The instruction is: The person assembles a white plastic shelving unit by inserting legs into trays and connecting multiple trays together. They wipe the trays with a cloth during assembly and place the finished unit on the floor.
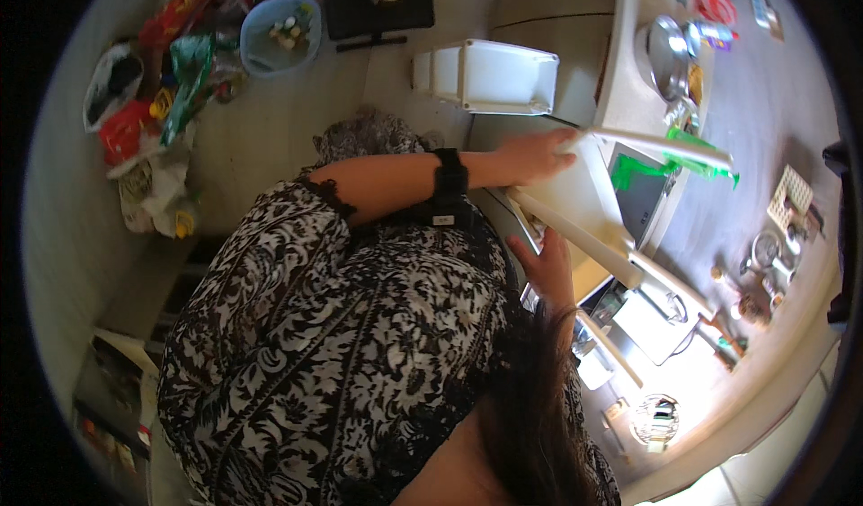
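Observation:
My left hand [541,156], with a black watch [450,174] on its wrist, is stretched out to the right. Its fingers are curled at the near end of a long white panel [665,143], seen almost edge-on like a cabinet door. Motion blurs the fingertips. Just below, my right hand [550,268] is raised with thumb and fingers apart, and nothing shows in it. It is beside a cream panel [575,236] that slants between my hands. Behind the white panel, a bright green plastic bag [634,172] is partly hidden.
A countertop [764,84] along the right bears a steel pot [668,59], a perforated cream rack [791,196] and several utensils. A white rectangular bin [510,76] stands ahead. At far left are a blue tub [280,35] and several bags [191,75]. More cream bars [672,286] jut out at right.

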Available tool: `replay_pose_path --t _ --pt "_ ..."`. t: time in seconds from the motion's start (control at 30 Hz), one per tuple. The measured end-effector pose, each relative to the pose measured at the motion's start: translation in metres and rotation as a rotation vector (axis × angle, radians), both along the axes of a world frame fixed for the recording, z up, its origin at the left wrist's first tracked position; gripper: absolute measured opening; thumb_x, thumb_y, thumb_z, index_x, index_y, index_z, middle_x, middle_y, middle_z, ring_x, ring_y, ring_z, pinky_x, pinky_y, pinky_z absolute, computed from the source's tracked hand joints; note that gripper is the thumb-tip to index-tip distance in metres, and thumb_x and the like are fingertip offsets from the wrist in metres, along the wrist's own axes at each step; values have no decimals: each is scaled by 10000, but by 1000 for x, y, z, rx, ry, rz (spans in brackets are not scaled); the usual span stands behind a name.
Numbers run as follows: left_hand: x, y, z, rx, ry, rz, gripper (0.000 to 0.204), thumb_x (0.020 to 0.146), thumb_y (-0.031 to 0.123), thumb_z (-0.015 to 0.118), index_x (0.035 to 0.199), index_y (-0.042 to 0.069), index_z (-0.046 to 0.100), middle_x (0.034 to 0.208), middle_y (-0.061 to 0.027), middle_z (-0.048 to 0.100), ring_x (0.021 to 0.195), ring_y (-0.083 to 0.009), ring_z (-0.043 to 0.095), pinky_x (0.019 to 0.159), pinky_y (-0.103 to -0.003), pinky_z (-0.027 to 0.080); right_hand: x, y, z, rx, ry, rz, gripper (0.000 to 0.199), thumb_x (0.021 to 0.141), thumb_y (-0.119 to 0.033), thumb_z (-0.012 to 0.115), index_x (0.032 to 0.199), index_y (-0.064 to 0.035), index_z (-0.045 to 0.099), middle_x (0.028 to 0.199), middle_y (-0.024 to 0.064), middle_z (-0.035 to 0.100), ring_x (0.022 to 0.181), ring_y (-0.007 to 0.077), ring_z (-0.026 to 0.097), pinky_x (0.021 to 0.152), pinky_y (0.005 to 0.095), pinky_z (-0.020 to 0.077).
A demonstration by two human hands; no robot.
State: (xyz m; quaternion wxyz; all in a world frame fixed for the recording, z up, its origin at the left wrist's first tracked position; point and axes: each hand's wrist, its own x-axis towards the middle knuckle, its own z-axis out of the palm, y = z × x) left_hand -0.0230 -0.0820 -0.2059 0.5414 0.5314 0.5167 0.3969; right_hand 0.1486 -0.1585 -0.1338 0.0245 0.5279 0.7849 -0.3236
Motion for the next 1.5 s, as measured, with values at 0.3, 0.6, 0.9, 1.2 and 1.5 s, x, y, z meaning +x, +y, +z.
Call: replay_pose_path --t 0.3,0.6,0.9,1.2,1.5 --pt "24 23 -15 21 -142 25 505 961 358 502 1412 140 439 1228 -188 617 1097 -326 609 936 -413 465 32 29 -24 146 -77 154 398 822 -205 707 1170 -41 604 1017 168 603 952 361 600 848 424 484" --pt "118 -5 29 128 269 324 555 974 389 515 1454 131 408 1364 -175 535 1242 -323 522 1034 -402 397 206 65 -70 311 -178 382 217 928 -262 494 940 -113 651 948 175 671 883 390 630 680 522 478" --pt "219 -1 21 356 440 347 561 969 383 512 1461 146 386 1333 -158 554 1191 -312 551 984 -402 426 219 81 -84 347 454 441 342 978 -289 423 904 -27 630 914 228 659 866 432 608 764 531 467" --pt "195 13 -44 248 184 487 523 968 323 541 1445 145 424 1130 -144 667 993 -246 651 876 -368 486 215 99 -96 171 357 329 443 955 -333 415 832 17 658 901 247 650 860 434 611 798 508 475" --pt "158 6 -59 155 131 491 464 970 304 547 1395 123 496 1053 -84 676 928 -165 631 852 -331 485 263 89 -122 247 -136 145 494 918 -382 403 785 -3 691 841 242 665 800 426 645 726 525 502"
